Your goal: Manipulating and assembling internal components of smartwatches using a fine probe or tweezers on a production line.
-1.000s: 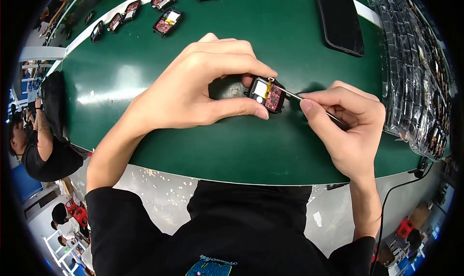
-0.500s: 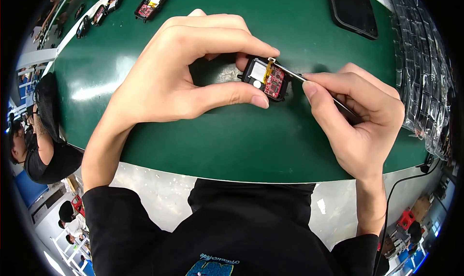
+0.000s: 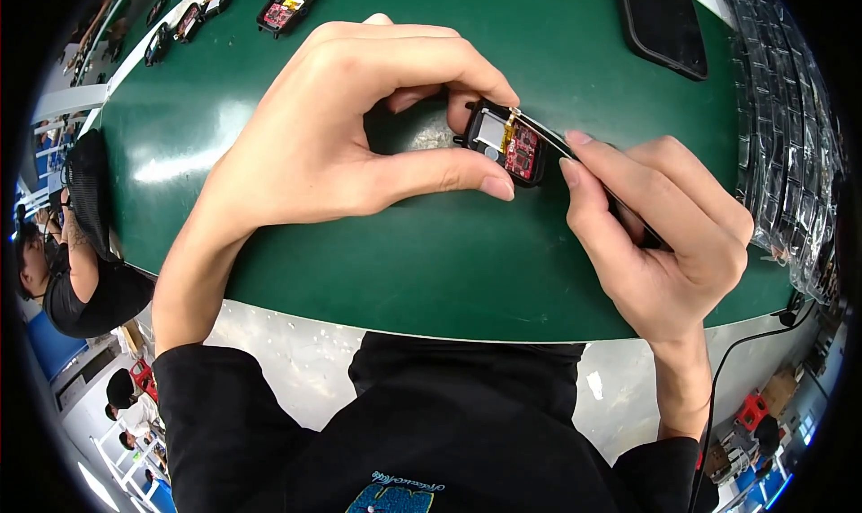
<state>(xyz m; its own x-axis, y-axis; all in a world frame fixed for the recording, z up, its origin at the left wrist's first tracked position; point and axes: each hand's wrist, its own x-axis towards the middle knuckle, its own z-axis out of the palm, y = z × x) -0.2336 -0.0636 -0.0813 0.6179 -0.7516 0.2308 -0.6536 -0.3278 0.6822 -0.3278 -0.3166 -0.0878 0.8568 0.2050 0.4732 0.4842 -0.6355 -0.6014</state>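
My left hand (image 3: 359,127) holds a small black device housing (image 3: 541,167) between thumb and fingers, its open side facing up. Inside sit a red circuit board (image 3: 523,152), a silvery-white block (image 3: 492,128) and a yellow flex strip (image 3: 509,136). My right hand (image 3: 660,216) is closed on slim metal tweezers (image 3: 549,136), held like a pen. Their tips touch the top edge of the housing, at the end of the flex strip close to my left forefinger. Whether the tips pinch the strip is too small to tell.
Similar open housings (image 3: 287,6) lie on the green table (image 3: 431,270) at the far left. A black phone-like slab (image 3: 663,23) rests far right, beside stacked clear plastic trays (image 3: 781,136). At the left edge sits another person (image 3: 85,284). A black cable (image 3: 718,369) hangs at right.
The housing and my left hand have shifted slightly right. The tweezers have tilted steeper, and my right-hand fingers have straightened a little along them. The tips stay at the housing's top edge.
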